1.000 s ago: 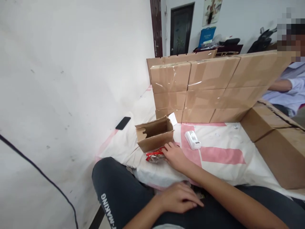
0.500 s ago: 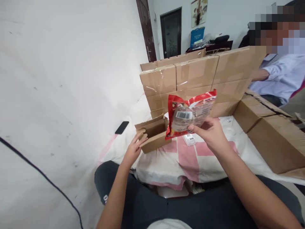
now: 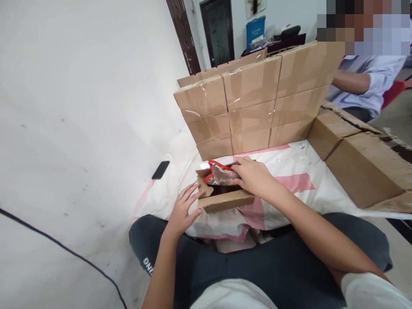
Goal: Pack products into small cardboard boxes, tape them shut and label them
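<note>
A small open cardboard box [image 3: 225, 200] sits on the white and pink cloth [image 3: 289, 182] in front of me. My right hand [image 3: 254, 176] grips a red and clear snack packet [image 3: 220, 174] and holds it down inside the box's opening. On the box's left end rests my left hand [image 3: 183, 210], fingers spread against the cardboard flap.
A wall of taped cardboard boxes [image 3: 251, 98] stands behind the small box, and larger cartons [image 3: 360, 163] line the right. A black phone [image 3: 160, 170] lies on the cloth at the left. Another person in a light shirt [image 3: 370, 73] sits beyond the boxes. White wall at left.
The right hand lifted the packet off the cloth, raised it, then brought it down into the open box. The left hand came up from my lap to the box's left end.
</note>
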A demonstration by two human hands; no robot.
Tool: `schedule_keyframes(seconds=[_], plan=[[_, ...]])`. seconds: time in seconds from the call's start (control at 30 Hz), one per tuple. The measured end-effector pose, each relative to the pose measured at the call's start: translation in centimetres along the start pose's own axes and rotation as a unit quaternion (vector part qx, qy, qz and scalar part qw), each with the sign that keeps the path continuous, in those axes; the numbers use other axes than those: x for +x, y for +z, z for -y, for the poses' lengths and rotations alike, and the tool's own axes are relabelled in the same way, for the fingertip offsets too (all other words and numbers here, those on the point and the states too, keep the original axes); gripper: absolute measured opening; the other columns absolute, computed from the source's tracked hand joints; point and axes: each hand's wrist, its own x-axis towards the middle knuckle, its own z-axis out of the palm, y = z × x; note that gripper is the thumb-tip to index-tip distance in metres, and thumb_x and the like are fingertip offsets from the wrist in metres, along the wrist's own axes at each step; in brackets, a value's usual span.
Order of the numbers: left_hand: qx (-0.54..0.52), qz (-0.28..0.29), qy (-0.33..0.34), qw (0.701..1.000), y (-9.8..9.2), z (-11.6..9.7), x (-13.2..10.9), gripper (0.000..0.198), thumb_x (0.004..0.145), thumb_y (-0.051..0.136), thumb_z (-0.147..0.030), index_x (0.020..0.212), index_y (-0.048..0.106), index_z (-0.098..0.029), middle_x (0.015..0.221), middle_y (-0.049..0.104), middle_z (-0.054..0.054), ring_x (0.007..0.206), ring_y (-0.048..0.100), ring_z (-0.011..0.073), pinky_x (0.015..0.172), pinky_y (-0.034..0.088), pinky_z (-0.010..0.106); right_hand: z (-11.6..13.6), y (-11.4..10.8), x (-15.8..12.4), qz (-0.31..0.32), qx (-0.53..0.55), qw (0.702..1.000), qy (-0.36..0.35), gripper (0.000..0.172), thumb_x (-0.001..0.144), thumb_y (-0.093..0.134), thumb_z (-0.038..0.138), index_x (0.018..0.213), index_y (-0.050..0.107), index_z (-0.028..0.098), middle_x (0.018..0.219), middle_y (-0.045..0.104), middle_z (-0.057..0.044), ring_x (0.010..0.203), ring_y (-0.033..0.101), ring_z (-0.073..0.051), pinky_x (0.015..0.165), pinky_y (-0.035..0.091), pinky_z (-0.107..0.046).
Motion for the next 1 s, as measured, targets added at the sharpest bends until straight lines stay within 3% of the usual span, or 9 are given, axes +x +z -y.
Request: schedule_keyframes(seconds=[0.13,0.23,0.33,0.43,0.53,0.67,0.8,1.0], plan=[[-0.03,0.005,0.01,0.999,-1.1,0.2,1.2,0.068,0.101,0.015,-0.064,0.138,0.059,-0.027,0.147,0.056,0.01,0.138,0.046,0.0289,0.114,0.035,0.052,-0.3,1.4,0.5,0.082,-0.002,0.996,-0.03,0.022,0.088,0.065,0.022,0.107,0.075,0.019,0.11,0.071,-0.016,0.105,0.066,-0.035,0.086,0.047,-0.043],[-0.021,0.015,-0.002,1.0,-1.3,0.5,2.5,0.067,0.102,0.015,-0.061,0.134,0.063,-0.026,0.143,0.06,0.008,0.136,0.047,0.0276,0.113,0.036,0.05,-0.5,2.7,0.5,0.109,0.074,0.986,-0.1,0.032,0.091,0.054,0.014,0.111,0.075,0.026,0.106,0.076,-0.009,0.099,0.071,-0.028,0.076,0.046,-0.033],[-0.009,0.027,-0.02,0.999,-1.2,0.4,4.0,0.057,0.104,0.022,-0.054,0.132,0.064,-0.025,0.14,0.062,0.007,0.133,0.049,0.0254,0.112,0.037,0.047,-0.6,3.8,0.5,0.133,0.087,0.981,-0.112,0.033,0.093,0.048,0.014,0.101,0.078,0.025,0.099,0.079,-0.006,0.09,0.073,-0.026,0.07,0.045,-0.031],[0.026,0.059,-0.043,0.997,-0.9,0.1,5.3,0.045,0.102,0.041,-0.051,0.134,0.063,-0.028,0.142,0.061,0.005,0.134,0.048,0.0259,0.113,0.038,0.047,-0.7,4.3,0.8,0.121,0.079,0.983,-0.109,0.033,0.095,0.047,0.017,0.108,0.077,0.024,0.104,0.079,-0.008,0.094,0.073,-0.026,0.072,0.046,-0.03],[0.034,0.105,-0.048,0.993,-0.2,0.2,6.2,0.047,0.097,0.054,-0.047,0.141,0.057,-0.032,0.142,0.062,0.003,0.127,0.05,0.0283,0.109,0.042,0.049,-0.9,4.4,1.1,0.095,0.07,0.987,-0.109,0.034,0.095,0.047,0.019,0.115,0.075,0.023,0.108,0.079,-0.009,0.097,0.073,-0.028,0.073,0.047,-0.032],[0.062,0.147,-0.055,0.986,0.7,0.9,7.2,0.051,0.09,0.06,-0.041,0.139,0.061,-0.027,0.124,0.071,0.008,0.109,0.055,0.0296,0.097,0.048,0.046,-1.1,4.5,1.2,0.11,0.058,0.987,-0.101,0.034,0.097,0.046,0.022,0.107,0.078,0.022,0.101,0.079,-0.01,0.09,0.074,-0.029,0.072,0.047,-0.034],[0.115,0.197,-0.037,0.973,0.8,0.4,8.0,0.054,0.091,0.057,-0.056,0.136,0.065,-0.028,0.101,0.076,0.01,0.096,0.053,0.0301,0.086,0.047,0.043,-1.1,4.7,1.2,0.112,0.04,0.989,-0.088,0.034,0.097,0.045,0.025,0.101,0.078,0.022,0.096,0.079,-0.011,0.086,0.074,-0.029,0.073,0.048,-0.035],[0.076,0.187,0.012,0.979,-0.3,-0.5,7.4,0.05,0.097,0.047,-0.051,0.142,0.057,-0.03,0.117,0.069,0.008,0.104,0.049,0.0277,0.096,0.041,0.045,-1.4,5.0,1.2,0.082,0.107,0.988,-0.081,0.031,0.096,0.054,0.027,0.118,0.072,0.019,0.118,0.071,-0.013,0.102,0.07,-0.029,0.083,0.05,-0.037]])
